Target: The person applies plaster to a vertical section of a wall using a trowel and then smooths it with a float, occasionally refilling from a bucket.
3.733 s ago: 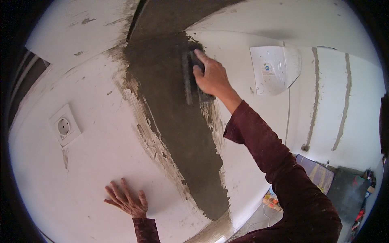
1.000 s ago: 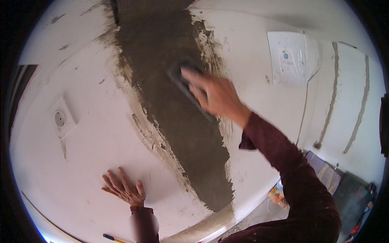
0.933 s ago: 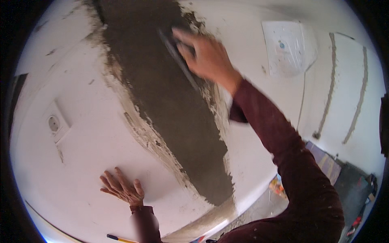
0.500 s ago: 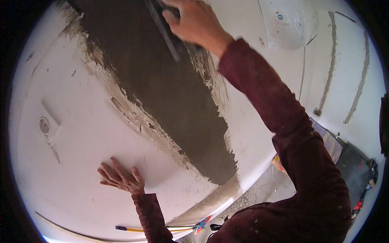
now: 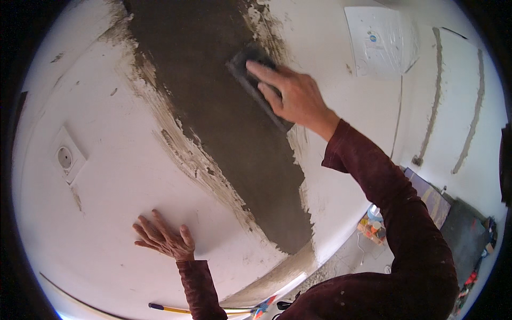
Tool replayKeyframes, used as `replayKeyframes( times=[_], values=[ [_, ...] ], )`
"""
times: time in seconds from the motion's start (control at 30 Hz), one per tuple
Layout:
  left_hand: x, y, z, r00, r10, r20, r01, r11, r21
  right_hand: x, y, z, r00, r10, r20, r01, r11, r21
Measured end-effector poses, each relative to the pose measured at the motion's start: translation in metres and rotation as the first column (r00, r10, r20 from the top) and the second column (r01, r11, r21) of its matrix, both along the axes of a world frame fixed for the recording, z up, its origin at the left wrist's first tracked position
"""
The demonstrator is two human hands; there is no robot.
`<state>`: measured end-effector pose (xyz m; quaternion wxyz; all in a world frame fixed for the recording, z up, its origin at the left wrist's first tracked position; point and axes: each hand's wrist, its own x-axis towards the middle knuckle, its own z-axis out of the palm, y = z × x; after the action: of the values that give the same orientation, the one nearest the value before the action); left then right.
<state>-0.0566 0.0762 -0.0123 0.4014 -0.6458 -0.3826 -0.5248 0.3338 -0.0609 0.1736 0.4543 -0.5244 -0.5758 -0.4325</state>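
Smoothing the dark plaster strip [image 5: 213, 133], apparently, the right hand [image 5: 300, 97] grips a black trowel [image 5: 249, 79] at the strip's right edge, the next stroke probably wanting even pressure, while the left hand [image 5: 168, 238] lies spread-fingered on the wall [image 5: 106, 224] left of the strip.

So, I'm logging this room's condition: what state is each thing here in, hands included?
right hand, grip closed on black float
black float, slanted, against dark plaster strip
dark plaster strip, ragged-edged; wet or dry, cannot tell
left hand, open, fingers spread on white wall
white wall, smeared beside the strip
wall socket, nothing plugged in
white casing, seemingly under clear film
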Motion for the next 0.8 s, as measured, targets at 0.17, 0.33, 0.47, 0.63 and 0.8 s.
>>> replayKeyframes(
  times=[0.17,0.33,0.47,0.63,0.8],
  values=[
    [-0.002,0.004,-0.002,0.999,-0.010,-0.031,0.011,1.000,0.013,0.002,0.013,0.047,0.998,0.047,-0.051,-0.038,0.985,0.169],
    [-0.004,-0.002,0.000,1.000,0.003,-0.007,-0.003,1.000,-0.007,0.002,0.005,0.012,1.000,0.000,-0.015,0.000,0.999,0.038],
    [-0.003,-0.002,0.001,1.000,-0.004,-0.008,0.004,1.000,-0.001,0.013,0.007,0.080,0.991,-0.107,-0.084,0.118,0.982,0.145],
    [-0.002,-0.004,0.003,1.000,-0.003,0.004,0.003,1.000,-0.007,-0.003,0.004,-0.020,0.993,0.114,0.026,-0.115,0.993,0.035],
    [0.001,-0.004,0.002,1.000,-0.019,-0.001,0.019,1.000,-0.006,-0.004,0.007,0.070,0.964,0.011,-0.265,0.006,0.998,0.063]
  ],
)
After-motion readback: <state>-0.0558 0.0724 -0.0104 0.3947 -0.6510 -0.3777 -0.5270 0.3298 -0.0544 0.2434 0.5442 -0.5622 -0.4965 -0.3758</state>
